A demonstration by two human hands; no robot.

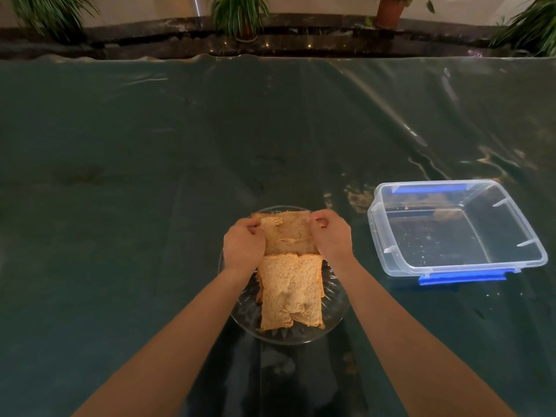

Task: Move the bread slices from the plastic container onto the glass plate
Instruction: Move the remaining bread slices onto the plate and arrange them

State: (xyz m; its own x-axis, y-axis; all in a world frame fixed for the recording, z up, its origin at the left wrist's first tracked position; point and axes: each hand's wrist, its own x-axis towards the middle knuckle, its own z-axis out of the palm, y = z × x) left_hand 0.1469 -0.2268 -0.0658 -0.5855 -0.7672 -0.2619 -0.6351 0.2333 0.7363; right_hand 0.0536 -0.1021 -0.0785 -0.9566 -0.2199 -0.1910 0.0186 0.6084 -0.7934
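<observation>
A round cut-glass plate (334, 299) sits on the dark table just in front of me. On its near half lies a stack of brown bread slices (290, 291). Over its far half a further bread slice (287, 234) is pinched at both side edges: my left hand (242, 246) grips its left edge and my right hand (332, 234) its right edge. The clear plastic container (451, 233) with blue clips stands to the right, holding only crumbs.
The table (150, 176) is covered with a shiny transparent sheet, wrinkled toward the right. Beyond its far edge runs a dark stone ledge (301, 34) with potted plants (240, 16).
</observation>
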